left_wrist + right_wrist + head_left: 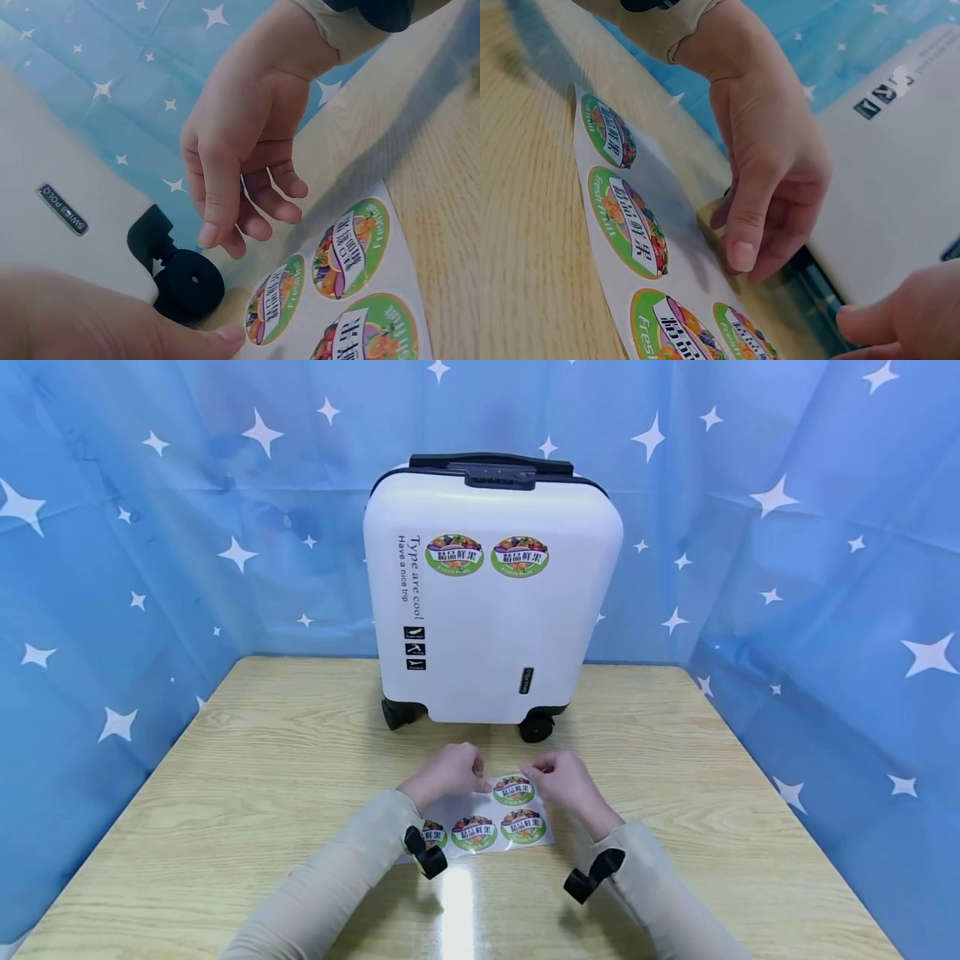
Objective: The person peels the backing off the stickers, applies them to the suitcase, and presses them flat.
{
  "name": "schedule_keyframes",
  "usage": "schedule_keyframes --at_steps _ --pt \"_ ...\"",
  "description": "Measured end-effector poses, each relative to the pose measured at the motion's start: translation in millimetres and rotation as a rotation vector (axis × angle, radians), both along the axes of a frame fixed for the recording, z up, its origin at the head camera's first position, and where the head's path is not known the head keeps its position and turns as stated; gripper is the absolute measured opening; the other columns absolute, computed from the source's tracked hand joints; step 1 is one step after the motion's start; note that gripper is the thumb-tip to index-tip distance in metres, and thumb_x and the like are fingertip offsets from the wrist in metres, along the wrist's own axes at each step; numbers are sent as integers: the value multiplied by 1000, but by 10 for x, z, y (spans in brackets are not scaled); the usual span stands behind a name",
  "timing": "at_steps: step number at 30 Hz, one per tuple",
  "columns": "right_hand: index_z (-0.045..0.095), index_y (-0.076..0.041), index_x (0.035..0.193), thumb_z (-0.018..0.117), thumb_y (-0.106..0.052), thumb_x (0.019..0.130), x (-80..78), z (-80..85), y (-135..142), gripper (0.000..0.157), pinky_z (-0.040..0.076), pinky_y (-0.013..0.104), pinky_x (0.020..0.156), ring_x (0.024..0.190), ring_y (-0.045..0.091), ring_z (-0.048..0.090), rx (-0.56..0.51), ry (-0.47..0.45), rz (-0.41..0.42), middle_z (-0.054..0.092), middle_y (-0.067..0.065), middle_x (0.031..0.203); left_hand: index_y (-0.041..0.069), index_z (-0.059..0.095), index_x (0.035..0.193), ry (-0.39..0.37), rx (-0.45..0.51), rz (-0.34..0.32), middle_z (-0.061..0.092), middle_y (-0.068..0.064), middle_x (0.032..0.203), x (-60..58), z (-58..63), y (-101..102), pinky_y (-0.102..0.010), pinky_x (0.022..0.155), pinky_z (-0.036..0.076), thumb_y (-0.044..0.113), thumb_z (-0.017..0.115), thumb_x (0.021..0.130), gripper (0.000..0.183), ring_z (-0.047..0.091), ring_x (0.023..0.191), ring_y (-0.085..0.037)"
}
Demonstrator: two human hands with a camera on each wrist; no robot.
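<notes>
Head view or wrist views: which tells you more?

Head view takes in the whole white suitcase (487, 618), upright toward the back of the desk (262, 760), with the sticker sheet (463, 803) lying in front of it. Only the left wrist view makes the badge (63, 208) legible.

And the person's hands?

The left grip (450, 772) has thumb and forefinger almost together over the sheet; whether they pinch its edge, I can't tell. The right grip (564, 783), at the sheet's upper right corner, is loosely curled, and the left wrist view shows gaps between its fingers and nothing held.

Count for me.

One suitcase, two wheels (536, 727) showing, two case stickers (454, 555), three black labels (415, 649). One sheet, with four sheet stickers (523, 827) visible, one partly behind the left wristband (429, 855).

Any writing?

"SWISS POLO" on the badge; "Type are cool" and "Have a nice trip" running down the case; "精品鲜果" and "Fresh Fruit" on the stickers. The black labels' print is too small.
</notes>
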State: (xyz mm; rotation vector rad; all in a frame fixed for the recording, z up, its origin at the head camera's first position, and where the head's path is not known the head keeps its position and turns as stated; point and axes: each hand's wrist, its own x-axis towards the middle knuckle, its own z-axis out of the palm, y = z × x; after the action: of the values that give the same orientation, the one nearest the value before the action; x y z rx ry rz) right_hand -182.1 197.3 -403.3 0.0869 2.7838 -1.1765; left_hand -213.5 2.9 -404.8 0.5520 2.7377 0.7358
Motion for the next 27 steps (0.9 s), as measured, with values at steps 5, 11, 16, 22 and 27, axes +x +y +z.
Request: schedule_keyframes --at_steps 5,11,16,22,27 --pt "69 -4 92 67 -23 86 18 -21 11 21 46 27 54 63 16 56 21 -13 5 62 5 78 10 67 87 65 -40 -12 61 3 80 0 -41 24 -29 64 44 27 80 73 25 53 68 -11" --pt "69 -5 85 69 -23 84 47 -55 -2 19 44 28 58 67 15 54 104 -4 52 61 3 76 10 61 75 121 -76 -14 53 3 72 -9 -93 53 -29 60 41 22 84 66 27 49 66 -13" --pt "70 -6 86 69 -27 84 68 -106 -10 21 44 29 61 72 16 54 137 -23 56 60 2 81 11 57 73 103 -101 18 52 3 69 -9 -110 72 -29 58 41 19 85 64 30 49 64 -14" --pt "70 -4 89 68 -26 85 86 -121 -27 22 45 30 64 73 15 55 124 -43 55 61 2 80 12 59 73 66 -118 37 55 5 68 -26 -110 89 -29 57 43 18 84 66 27 52 61 -12" --pt "70 -3 90 68 -23 85 74 -109 -35 20 46 31 66 73 16 56 113 -53 55 63 3 79 11 62 73 50 -100 40 57 4 69 -65 -83 98 -29 57 44 16 84 66 24 53 61 -12"
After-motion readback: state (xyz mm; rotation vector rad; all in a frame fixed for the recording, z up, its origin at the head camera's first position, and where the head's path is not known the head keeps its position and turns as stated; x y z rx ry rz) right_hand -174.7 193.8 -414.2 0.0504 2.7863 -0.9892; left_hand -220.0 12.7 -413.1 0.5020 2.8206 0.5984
